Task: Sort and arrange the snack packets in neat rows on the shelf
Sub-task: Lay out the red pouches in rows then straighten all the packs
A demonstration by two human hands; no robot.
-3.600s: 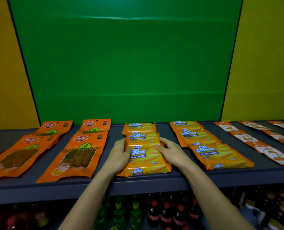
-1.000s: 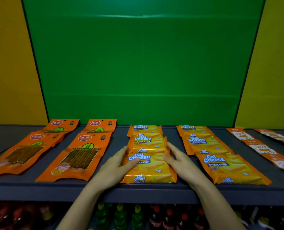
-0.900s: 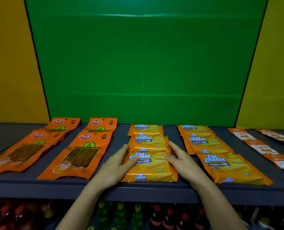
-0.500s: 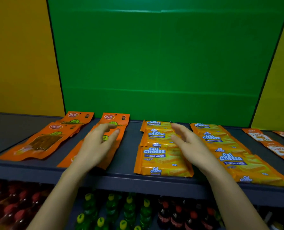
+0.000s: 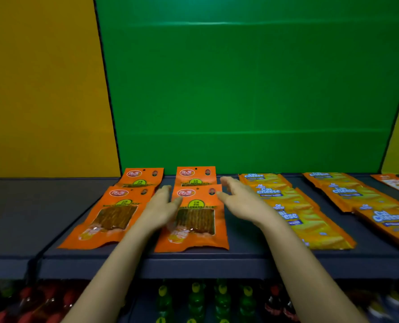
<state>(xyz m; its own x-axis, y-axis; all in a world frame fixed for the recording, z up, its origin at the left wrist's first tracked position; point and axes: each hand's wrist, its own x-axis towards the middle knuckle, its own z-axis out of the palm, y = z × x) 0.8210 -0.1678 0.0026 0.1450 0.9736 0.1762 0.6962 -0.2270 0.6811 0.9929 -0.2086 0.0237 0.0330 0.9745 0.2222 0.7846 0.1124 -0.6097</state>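
Green panelling, flanked on the left by a mustard-yellow wall panel, backs a dark grey shelf where snack packets lie flat in columns running front to back. A person's left hand and right hand, both with fingers straight and loosely spread and holding nothing, frame the front orange plastic packet, which has a clear window and lies in the second column from the left. The left hand sits at that packet's left edge, its thumb over the upper corner. The right hand is just beside the upper right corner, blurred, and contact cannot be told. A rear orange packet lies behind, partly overlapped. Two more orange packets fill the column to the left. Further right run a near column of yellow Cal Cheese wafer packets and a far column of wafer packets. Drink bottles stand below the shelf.
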